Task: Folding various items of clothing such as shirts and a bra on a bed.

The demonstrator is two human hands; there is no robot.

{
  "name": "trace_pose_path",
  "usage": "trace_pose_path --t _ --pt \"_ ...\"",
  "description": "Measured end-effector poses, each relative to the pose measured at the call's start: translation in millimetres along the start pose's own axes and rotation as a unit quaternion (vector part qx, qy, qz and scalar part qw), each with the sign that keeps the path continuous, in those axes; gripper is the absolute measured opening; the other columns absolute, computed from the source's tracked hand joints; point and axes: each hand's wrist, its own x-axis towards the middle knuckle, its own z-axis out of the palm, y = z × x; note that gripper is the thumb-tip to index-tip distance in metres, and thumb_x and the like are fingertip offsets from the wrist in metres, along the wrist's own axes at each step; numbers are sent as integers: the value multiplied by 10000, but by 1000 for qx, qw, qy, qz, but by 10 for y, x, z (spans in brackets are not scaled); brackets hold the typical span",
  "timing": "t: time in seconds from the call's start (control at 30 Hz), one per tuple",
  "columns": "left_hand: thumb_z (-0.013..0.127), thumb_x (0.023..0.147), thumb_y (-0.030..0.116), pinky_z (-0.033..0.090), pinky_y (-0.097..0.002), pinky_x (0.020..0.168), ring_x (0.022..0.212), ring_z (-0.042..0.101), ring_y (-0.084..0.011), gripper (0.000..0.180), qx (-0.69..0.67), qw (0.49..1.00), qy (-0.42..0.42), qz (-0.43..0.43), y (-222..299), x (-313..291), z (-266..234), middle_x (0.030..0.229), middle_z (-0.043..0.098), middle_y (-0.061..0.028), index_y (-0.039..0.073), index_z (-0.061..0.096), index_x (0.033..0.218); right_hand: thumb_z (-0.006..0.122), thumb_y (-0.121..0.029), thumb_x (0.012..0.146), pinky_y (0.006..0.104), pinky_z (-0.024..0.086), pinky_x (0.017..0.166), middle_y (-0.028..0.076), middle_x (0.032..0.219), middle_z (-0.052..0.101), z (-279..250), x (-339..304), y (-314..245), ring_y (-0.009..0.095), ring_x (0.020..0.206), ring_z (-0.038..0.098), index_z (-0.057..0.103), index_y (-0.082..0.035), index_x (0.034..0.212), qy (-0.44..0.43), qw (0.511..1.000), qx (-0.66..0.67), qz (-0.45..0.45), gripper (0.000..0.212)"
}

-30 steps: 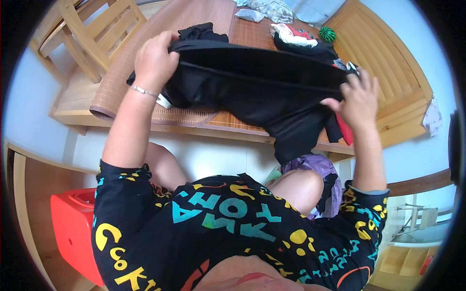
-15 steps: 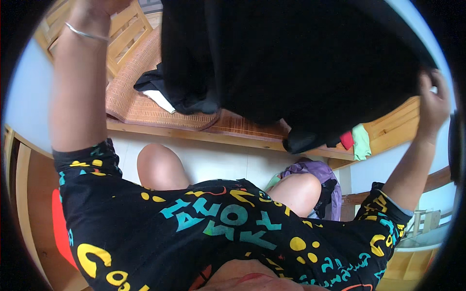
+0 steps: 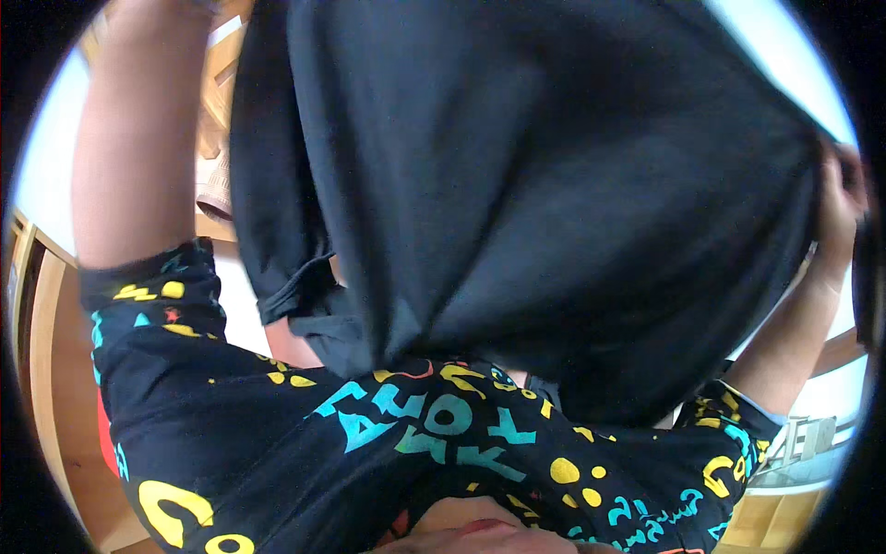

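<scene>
At the far left we see our left arm (image 3: 138, 148) raised straight up; its hand passes out of view beyond the upper edge, so we cannot tell how those fingers are set. Just right of the arm, wooden furniture (image 3: 217, 92) shows through the narrow gap. The black garment (image 3: 554, 185) hangs spread between our two arms and fills most of the view, its lower hem falling to our patterned shirt (image 3: 415, 443), with a sleeve (image 3: 295, 295) dangling at its lower left. At the right edge our right hand (image 3: 838, 208) holds the garment's upper right corner; its fingers (image 3: 831, 180) are curled and pinched on the cloth, which runs taut leftward and downward from them. Below those fingers our right forearm descends to the shirt.
</scene>
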Motion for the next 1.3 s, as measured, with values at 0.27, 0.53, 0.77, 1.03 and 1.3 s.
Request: trace_pose_path --t 0.27,0.53,0.77,1.03,1.3 --pt "583 809 211 467 -292 688 763 581 -159 250 -20 974 -158 -161 -117 310 785 852 657 -86 5 674 916 679 -158 812 209 428 746 8 823 579 674 -525 -755 101 796 549 540 -42 1159 -201 873 428 121 392" --pt "637 760 303 469 -279 698 768 581 -111 307 7 968 -234 -90 -310 -272 1788 823 648 -39 72 661 962 630 -188 863 273 430 791 33 998 630 1518 -1779 -1775 82 856 518 614 -22 1104 -284 769 527 222 293" --pt "627 875 175 446 -209 630 696 530 -52 153 -212 941 13 -263 -516 -1675 1663 761 580 20 26 607 848 418 -296 972 412 422 968 129 1223 553 1477 -2099 -1133 270 1115 542 481 -6 1239 -197 389 817 377 399" --pt "571 912 167 489 -239 645 726 617 -87 179 -442 723 -277 -453 -59 -2842 2049 814 660 -40 9 624 847 378 -317 982 450 400 982 137 1190 577 1221 -2044 -1038 296 1108 540 554 -22 1152 -143 319 854 386 383" --pt "660 792 295 493 -390 709 815 613 -306 307 -37 953 -199 -225 -174 -2660 2564 844 611 -138 47 578 953 365 -344 967 480 394 981 158 1202 572 1077 -2190 -1062 329 1109 538 544 -18 1184 -175 198 897 355 431"
